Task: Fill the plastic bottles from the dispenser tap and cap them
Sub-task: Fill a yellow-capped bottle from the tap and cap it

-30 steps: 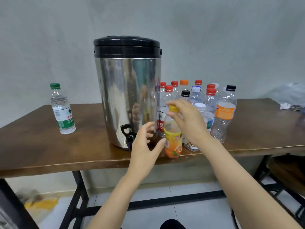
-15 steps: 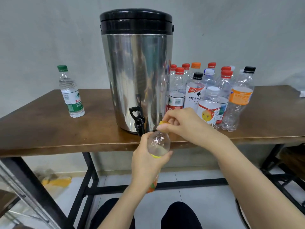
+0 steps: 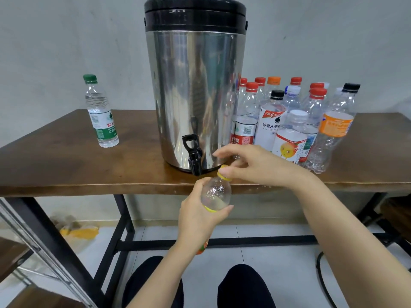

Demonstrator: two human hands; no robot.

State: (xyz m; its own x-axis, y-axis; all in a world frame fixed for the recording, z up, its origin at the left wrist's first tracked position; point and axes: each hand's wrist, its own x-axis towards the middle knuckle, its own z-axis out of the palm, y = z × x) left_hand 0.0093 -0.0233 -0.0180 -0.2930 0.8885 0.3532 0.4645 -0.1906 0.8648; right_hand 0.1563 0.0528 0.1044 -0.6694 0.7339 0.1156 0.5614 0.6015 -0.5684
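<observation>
Wooden table (image 3: 66, 165) carries our dispenser (image 3: 195, 85); near its tap (image 3: 193, 155), our left hand (image 3: 198, 216) grips a bottle (image 3: 215, 193), right hand (image 3: 255, 165) pinching its yellow cap (image 3: 223, 173).

Left hand (image 3: 198, 218) gripping bottle (image 3: 215, 193), right hand (image 3: 255, 166) pinching yellow cap (image 3: 223, 173), beside tap (image 3: 193, 155)

Left grip (image 3: 198, 221) wraps the bottle (image 3: 215, 192) from below; right grip (image 3: 255, 166) pinches its cap (image 3: 223, 172), forearms extended.
</observation>
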